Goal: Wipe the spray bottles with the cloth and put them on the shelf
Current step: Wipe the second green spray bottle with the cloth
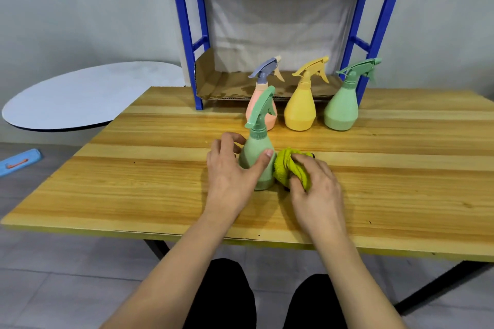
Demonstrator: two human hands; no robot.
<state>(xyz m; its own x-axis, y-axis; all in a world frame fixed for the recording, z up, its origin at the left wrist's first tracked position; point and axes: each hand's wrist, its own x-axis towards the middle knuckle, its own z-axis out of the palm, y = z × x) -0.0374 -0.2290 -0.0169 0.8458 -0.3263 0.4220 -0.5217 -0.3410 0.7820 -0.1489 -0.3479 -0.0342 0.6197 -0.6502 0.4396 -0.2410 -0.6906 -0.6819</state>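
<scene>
**Four spray bottles on the desk, one being wiped**

Four bottles stand upright on the desk (133,168). The left hand (230,168) grips the near green bottle (258,160), thumb across its front. Touching its right side, the right hand (318,184) clutches the bunched yellow cloth (287,168). Best to steady the bottle firmly and rub all round. Behind wait the pink bottle (263,112), yellow bottle (300,107) and far green bottle (342,107), before the blue shelf (187,35).

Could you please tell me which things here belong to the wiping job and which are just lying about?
Job: near green bottle, pink bottle, yellow bottle, far green bottle, cloth, shelf.
Lying about: round white table, blue item on floor.
</scene>
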